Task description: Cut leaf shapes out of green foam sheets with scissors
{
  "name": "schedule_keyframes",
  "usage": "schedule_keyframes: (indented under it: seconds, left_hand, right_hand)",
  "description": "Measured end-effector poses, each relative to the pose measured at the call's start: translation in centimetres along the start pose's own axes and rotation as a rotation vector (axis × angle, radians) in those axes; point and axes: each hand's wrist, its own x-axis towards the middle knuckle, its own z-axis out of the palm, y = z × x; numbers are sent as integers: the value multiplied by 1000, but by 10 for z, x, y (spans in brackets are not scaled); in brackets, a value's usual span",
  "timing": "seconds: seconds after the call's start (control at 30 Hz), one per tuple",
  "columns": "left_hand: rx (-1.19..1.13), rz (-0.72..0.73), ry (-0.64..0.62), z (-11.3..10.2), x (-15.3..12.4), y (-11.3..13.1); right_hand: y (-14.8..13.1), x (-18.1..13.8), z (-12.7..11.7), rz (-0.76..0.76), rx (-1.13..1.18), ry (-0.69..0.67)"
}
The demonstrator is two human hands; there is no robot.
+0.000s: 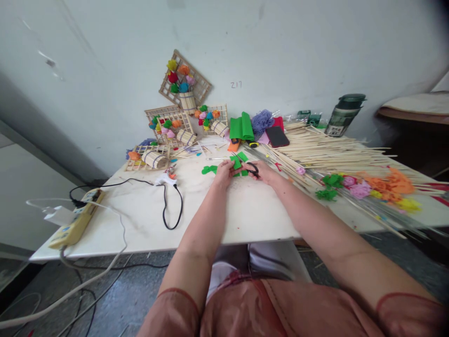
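Evidently a good deal is finished to the left of the hands: beyond the left hand (226, 172) and away to its left, bundled-stick vases (154, 159) with paper blooms are set on lattice panels (202, 88), and they look complete. Nearer, just left of that hand, green cut-outs (209, 170) lie flat on the table (196, 201), seemingly already trimmed. The left hand pinches a small green piece of paper (235, 162), which sits between the two hands and seems only part-way through its cutting. The right hand (264, 172) is curled round the black handles of the scissors (253, 170), blades towards that paper; whether they are parted cannot be told. Straight beyond the hands, a folded green sheet (242, 126) looks uncut. To the right of the right hand, loose paper flowers (360, 189) and bare sticks (329, 152) suggest that much remains to be put together.

Counted, again from the left: one power strip (75, 223) far off to the left of the hands, one glue gun (165, 179) nearer the left hand, four vases, and panels that overlap too much for a sure number. Between the hands there is one pair of scissors; beyond the right hand, one phone (277, 136) and, farther right, one bottle (345, 115). The sticks are too many to count.
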Motion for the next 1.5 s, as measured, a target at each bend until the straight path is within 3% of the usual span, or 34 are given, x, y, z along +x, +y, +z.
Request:
schedule_keyframes:
  seconds: [0.47, 0.73, 0.97, 1.5]
  left_hand:
    - [89, 91, 233, 0, 5, 0]
    - [66, 132, 236, -4, 4, 4]
    - [-41, 105, 173, -5, 4, 4]
    - [-154, 30, 170, 5, 1, 1]
  right_hand:
    - [4, 5, 5, 14, -18, 14]
    - [2, 0, 3, 3, 2, -10]
    - [-4, -7, 3, -21, -1, -74]
    - [7, 1, 3, -115, -46, -129]
